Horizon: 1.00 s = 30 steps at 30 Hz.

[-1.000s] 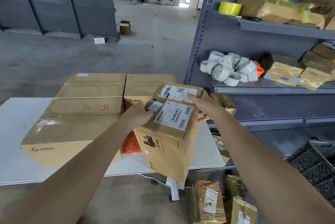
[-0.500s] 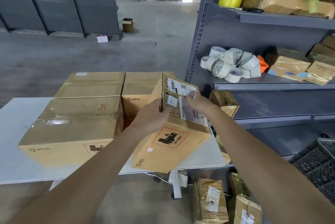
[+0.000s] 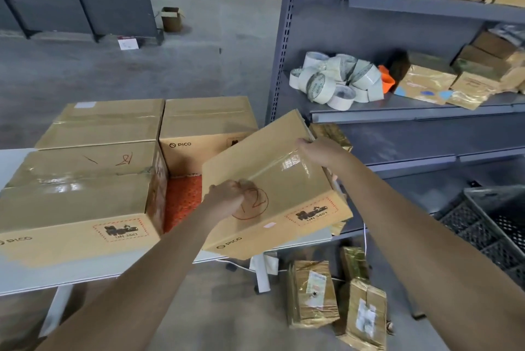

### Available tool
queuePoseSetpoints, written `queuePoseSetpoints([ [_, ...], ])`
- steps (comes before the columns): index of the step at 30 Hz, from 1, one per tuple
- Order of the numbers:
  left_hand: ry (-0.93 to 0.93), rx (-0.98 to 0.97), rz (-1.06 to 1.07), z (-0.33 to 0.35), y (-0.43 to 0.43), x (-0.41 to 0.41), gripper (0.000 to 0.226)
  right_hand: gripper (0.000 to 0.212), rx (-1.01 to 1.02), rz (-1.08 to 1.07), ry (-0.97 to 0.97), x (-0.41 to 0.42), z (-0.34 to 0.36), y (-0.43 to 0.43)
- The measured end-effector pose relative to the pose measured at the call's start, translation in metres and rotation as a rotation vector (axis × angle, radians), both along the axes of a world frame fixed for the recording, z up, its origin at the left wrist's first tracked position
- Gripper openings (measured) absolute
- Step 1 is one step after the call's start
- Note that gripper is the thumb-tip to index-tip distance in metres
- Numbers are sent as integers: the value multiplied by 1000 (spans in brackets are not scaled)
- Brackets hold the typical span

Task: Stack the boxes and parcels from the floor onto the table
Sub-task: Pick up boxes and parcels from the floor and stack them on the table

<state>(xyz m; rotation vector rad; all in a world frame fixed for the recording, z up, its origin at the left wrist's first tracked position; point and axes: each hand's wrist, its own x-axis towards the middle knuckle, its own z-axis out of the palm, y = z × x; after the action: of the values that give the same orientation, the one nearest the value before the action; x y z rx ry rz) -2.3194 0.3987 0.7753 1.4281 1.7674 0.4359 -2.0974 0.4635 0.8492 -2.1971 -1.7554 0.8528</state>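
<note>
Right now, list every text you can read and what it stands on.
"PICO": held box, front face.
"12", circled in red: held box, top.
"UN 3481": hazard marks on held box and front left box, slightly blurred.
"PICO": front left box and rear box.
Tape rolls, floor parcels labels: too blurred to read.

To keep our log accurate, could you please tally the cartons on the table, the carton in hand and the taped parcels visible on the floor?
Cartons resting on the table: 3
Held carton: 1
Floor parcels in view: 3
Total: 7
</note>
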Motion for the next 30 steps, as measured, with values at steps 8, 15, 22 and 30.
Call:
queuePoseSetpoints([
  [8,-355,-132,414,-30,6,-11,63,55,55,-37,9,25,-18,-4],
  [15,-195,1,371,1,21,-53,60,52,54,-49,111,9,-50,4],
  [22,369,48,82,-8,18,-91,72,55,-43,104,36,-42,-103,13],
  [30,527,29,67,-30,-8,-160,62,62,-83,-12,8,-49,-125,12],
])
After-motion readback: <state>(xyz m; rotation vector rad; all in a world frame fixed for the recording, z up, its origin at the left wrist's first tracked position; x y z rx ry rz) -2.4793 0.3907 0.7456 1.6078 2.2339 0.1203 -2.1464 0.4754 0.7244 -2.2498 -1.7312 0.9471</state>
